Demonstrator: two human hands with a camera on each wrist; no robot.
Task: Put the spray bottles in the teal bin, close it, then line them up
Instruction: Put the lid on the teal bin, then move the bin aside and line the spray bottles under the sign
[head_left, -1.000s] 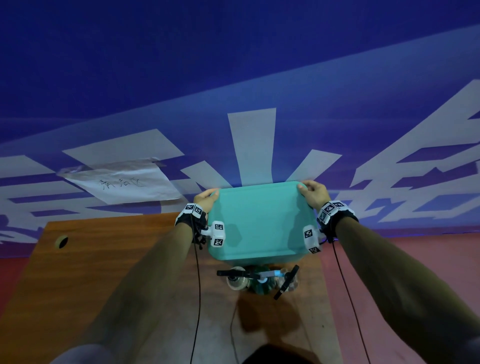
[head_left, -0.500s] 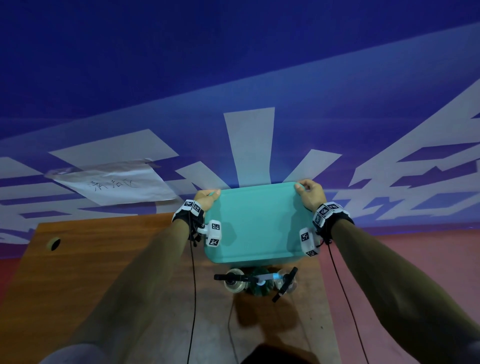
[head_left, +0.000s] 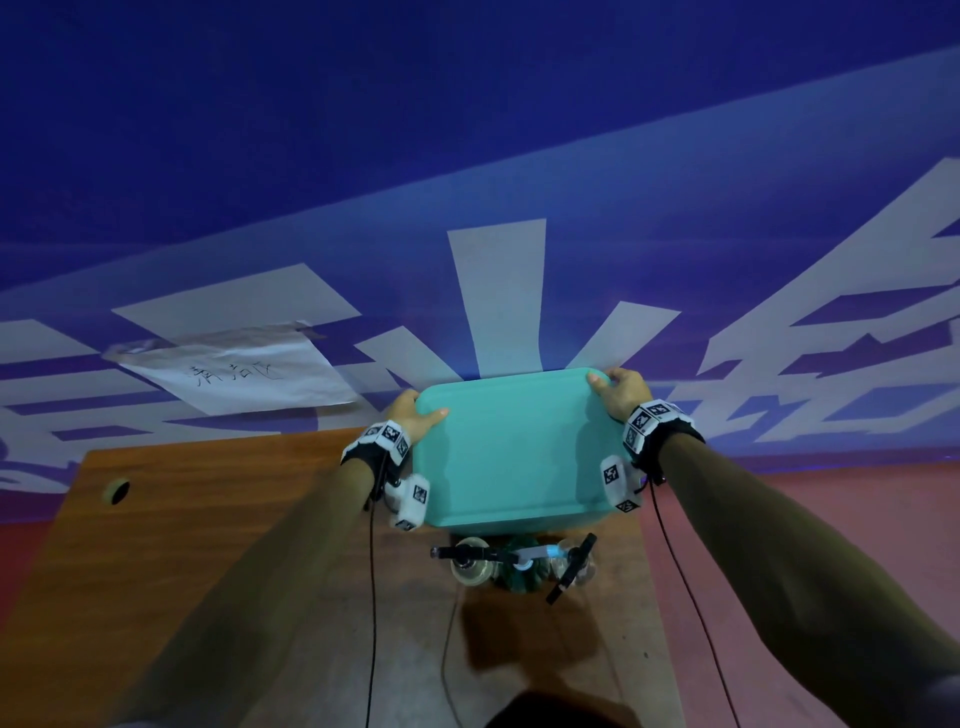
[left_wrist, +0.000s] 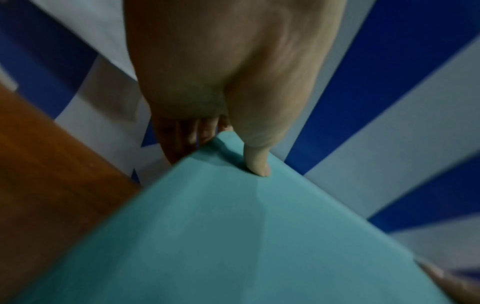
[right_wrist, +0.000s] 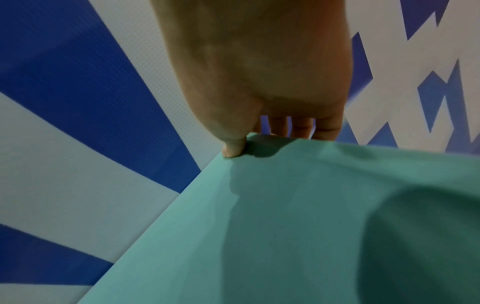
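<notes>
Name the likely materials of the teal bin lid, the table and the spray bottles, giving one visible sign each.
Teal bin lid: probably matte plastic, uniform colour, rounded moulded corners. Table: wood or wood-look laminate, brown grain. Spray bottles: apparently clear plastic, see-through bodies.

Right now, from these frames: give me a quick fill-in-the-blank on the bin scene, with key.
1. Both hands grip the ____-coloured bin at its far corners.
2. The spray bottles stand on the desk, ____ the bin.
3. The left hand has its ____ on top of the bin, fingers curled over the edge.
4. A sheet of ____ hangs on the wall.

Key: teal; outside; thumb; paper
</notes>
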